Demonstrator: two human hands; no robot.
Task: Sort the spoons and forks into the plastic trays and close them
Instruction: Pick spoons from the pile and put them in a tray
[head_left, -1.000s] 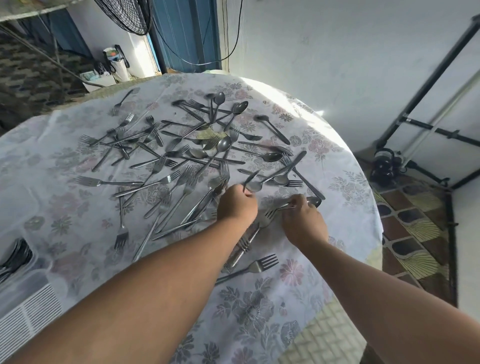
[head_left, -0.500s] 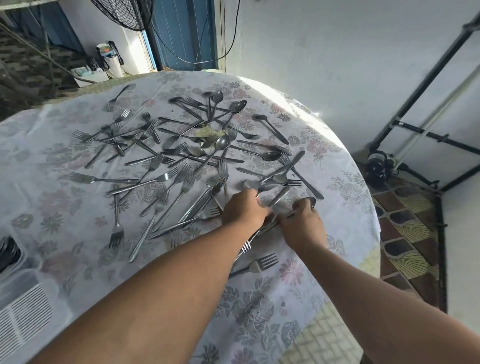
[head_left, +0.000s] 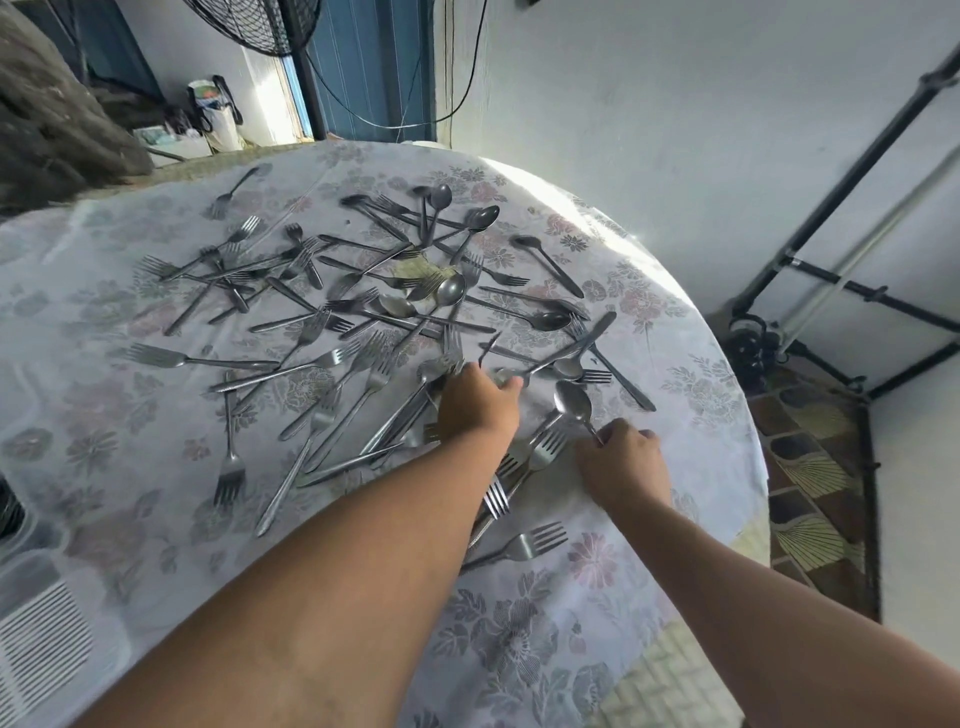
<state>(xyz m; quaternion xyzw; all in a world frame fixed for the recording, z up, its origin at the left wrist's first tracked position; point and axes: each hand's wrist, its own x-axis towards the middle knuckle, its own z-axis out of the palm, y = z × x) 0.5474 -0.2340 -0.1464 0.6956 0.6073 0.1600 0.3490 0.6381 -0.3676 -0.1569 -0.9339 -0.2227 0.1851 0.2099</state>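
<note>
Several steel forks and spoons lie scattered in a pile (head_left: 363, 312) across the round table with a floral cloth (head_left: 545, 623). My left hand (head_left: 480, 402) rests on the near right part of the pile, fingers curled around a spoon handle (head_left: 488, 349) that sticks up past them. My right hand (head_left: 623, 462) pinches the handle of a spoon (head_left: 571, 400), whose bowl is lifted and points away from me. Loose forks (head_left: 530, 452) lie between my two hands. A clear plastic tray (head_left: 31, 613) sits at the left edge, with dark cutlery (head_left: 8, 512) in a tray beyond it.
The table's right rim drops to a tiled floor (head_left: 810, 478). A black metal stand (head_left: 831, 218) leans by the white wall on the right. A fan (head_left: 260, 26) and a blue door (head_left: 374, 62) are behind the table.
My right hand has drawn a spoon out of the pile, its bowl now raised. My left hand shifted slightly right and gripped a piece of cutlery. The view tilted a little.
</note>
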